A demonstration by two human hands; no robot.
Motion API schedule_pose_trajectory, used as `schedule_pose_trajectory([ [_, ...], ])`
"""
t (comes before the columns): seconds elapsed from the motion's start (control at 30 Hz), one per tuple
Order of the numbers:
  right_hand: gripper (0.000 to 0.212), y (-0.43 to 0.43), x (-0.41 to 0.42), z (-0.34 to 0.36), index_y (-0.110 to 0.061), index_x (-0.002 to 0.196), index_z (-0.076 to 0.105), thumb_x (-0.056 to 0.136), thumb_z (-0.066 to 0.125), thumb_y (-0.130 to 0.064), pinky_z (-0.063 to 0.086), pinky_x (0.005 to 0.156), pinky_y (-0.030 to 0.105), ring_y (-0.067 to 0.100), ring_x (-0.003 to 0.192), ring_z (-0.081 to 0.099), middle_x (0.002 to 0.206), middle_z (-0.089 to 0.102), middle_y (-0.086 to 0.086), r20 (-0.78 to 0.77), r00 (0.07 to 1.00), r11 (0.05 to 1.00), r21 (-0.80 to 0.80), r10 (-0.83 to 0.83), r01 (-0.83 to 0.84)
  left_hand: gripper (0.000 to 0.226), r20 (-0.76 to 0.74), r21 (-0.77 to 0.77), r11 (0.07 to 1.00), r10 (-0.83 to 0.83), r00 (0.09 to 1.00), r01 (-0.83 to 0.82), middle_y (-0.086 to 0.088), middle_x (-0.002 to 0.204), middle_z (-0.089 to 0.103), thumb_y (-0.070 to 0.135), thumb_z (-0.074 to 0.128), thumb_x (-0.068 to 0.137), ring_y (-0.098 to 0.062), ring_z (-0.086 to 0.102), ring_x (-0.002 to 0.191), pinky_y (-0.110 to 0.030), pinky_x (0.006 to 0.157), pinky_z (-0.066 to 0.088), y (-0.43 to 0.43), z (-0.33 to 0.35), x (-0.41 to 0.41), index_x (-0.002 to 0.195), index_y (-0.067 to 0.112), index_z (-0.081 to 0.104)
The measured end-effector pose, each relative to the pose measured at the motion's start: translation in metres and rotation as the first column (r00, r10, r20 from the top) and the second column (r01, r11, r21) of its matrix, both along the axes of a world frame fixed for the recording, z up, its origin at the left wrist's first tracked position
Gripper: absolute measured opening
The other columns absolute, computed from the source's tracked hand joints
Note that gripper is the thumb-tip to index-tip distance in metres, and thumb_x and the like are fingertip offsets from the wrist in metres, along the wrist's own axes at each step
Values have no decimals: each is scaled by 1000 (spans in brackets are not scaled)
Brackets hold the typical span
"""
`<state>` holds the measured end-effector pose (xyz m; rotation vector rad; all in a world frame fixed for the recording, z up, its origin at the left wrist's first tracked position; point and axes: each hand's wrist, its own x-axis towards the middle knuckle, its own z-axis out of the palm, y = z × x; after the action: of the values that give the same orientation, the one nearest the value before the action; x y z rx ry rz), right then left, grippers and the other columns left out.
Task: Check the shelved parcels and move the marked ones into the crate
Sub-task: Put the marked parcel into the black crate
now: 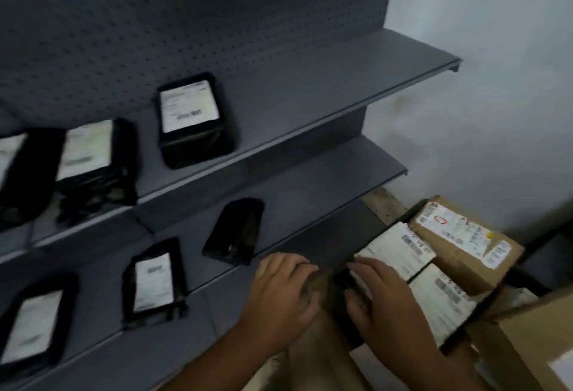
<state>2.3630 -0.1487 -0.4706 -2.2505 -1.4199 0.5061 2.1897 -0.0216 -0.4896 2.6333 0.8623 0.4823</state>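
Note:
Black parcels with white labels lie on the grey shelves: one on the upper shelf (192, 121), another left of it (90, 158), and two on the lower shelf (155, 279) (34, 319). A black parcel (238, 229) on the lower shelf shows no label. At the lower right, the dark crate (474, 319) holds a brown box (465, 242) and a labelled parcel (440, 300). My right hand (384, 310) grips the end of another labelled black parcel (400, 251) over the crate, fingers on its label. My left hand (282, 294) hovers beside it, fingers loosely curled and holding nothing.
A larger cardboard box (527, 344) stands at the bottom right, against the crate. The white wall (496, 96) closes off the right side. The right ends of both shelves (341, 87) carry no parcels. The picture is blurred by motion.

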Motion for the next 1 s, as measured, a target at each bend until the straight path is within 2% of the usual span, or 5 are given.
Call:
schedule_pose_trajectory([
  [0.1, 44, 8, -33, -2, -27, 129, 63, 86, 60, -39, 47, 96, 28, 17, 115, 60, 131, 59, -7, -50, 989, 989, 60, 141, -138, 38, -68, 8, 990, 141, 988, -141, 10, 113, 61, 46, 61, 84, -14, 58, 109, -27, 99, 37, -15, 4, -57, 117, 29, 69],
  [0.23, 36, 36, -87, 4, -39, 133, 52, 98, 60, -41, 40, 98, 15, 0, 124, 46, 129, 43, -27, -102, 917, 922, 82, 385, -378, 42, -123, 19, 941, 338, 933, -338, 11, 119, 58, 51, 55, 89, -15, 55, 115, -34, 104, 43, -23, 19, -131, 125, 30, 65],
  [0.4, 35, 65, -158, 6, -40, 133, 51, 99, 56, -46, 44, 98, 19, -3, 122, 45, 129, 46, -26, -137, 853, 863, 99, 504, -495, 46, -113, 15, 860, 509, 853, -511, 12, 123, 55, 52, 50, 91, -12, 50, 121, -32, 110, 37, -30, 25, -210, 130, 31, 63],
  [0.77, 31, 120, -307, -23, -45, 129, 50, 99, 56, -43, 34, 79, 3, -5, 116, 46, 121, 40, -32, -136, 848, 855, -4, 513, -518, 43, -107, -80, 821, 556, 824, -565, 14, 120, 59, 48, 60, 85, -14, 56, 112, -39, 101, 47, 14, -14, -363, 124, 31, 66],
  [1.0, 39, 163, -326, -60, -40, 133, 54, 96, 48, -52, 36, 76, 10, 7, 112, 56, 124, 49, -20, -125, 886, 883, -104, 446, -459, 40, -109, -147, 840, 511, 853, -522, 21, 119, 55, 53, 54, 88, -9, 53, 112, -31, 97, 47, 67, -54, -379, 122, 36, 65],
])
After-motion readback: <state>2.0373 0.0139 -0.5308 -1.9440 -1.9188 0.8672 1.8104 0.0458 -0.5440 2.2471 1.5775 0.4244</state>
